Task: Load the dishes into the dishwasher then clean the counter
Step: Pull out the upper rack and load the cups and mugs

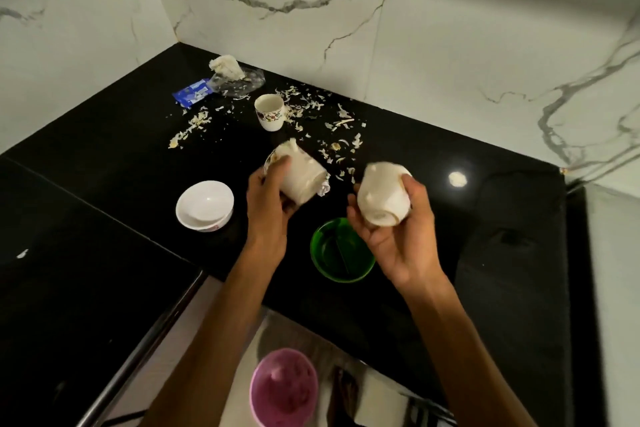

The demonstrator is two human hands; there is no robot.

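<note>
Black polished stone worktop point(450, 253): hard and glossy under both hands; any china set down carelessly on it could chip.
Green translucent plastic bowl point(341, 251): just below and between the two hands, resting on the worktop; probably light and tough, best taken by the rim.
White ceramic bowl point(204, 204): to the left of the left hand, upright; likely brittle and smooth, so a grip across the rim with thumb inside seems safest.
White ceramic cup, tipped on its side point(301, 177): the left hand point(273, 194) is curled round its body, thumb near the rim; stiff, slick glaze, fragile, moderate weight.
White rounded ceramic cup, held bottom up point(382, 199): the right hand point(398, 236) cradles it with fingers wrapped round the wall, clear of the worktop; blurred, so the handle cannot be made out.
White floral-patterned ceramic cup point(269, 112): beyond the left hand, upright among pale food scraps point(311, 104); take it by the wall or the handle.
Blue printed wrapper point(192, 96): far beyond the left hand; its white lettering is too small to read.
Writing elsewhere: none legible.
</note>
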